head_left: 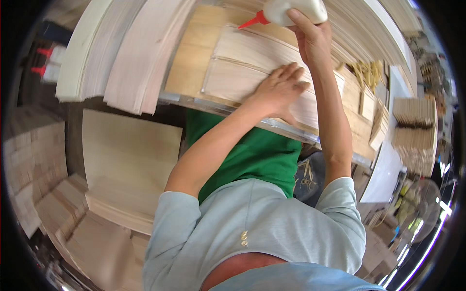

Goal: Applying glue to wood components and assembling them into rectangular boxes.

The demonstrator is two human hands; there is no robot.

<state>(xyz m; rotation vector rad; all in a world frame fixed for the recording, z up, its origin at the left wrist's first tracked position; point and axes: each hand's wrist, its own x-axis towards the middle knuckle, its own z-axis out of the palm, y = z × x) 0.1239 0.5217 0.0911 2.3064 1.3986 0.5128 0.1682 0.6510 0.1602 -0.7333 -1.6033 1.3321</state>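
Observation:
Over the far side of the workbench my right hand grips a white squeeze bottle, tipped so that its red pointed nozzle aims left and down. The nozzle's tip is above the far left corner of a pale thin wood board. A second pale board lies along its near side, with a narrow dark line between the two. My left hand rests with fingers spread on the boards, right of their middle. Both boards lie on a yellowish wooden base panel. Whether glue leaves the nozzle cannot be made out.
Stacks of thin wood sheets stand left of the panel, others behind it. Yellow strips and small wood pieces lie right. Slat stacks and a fan are farther right. A large panel stack stands lower left.

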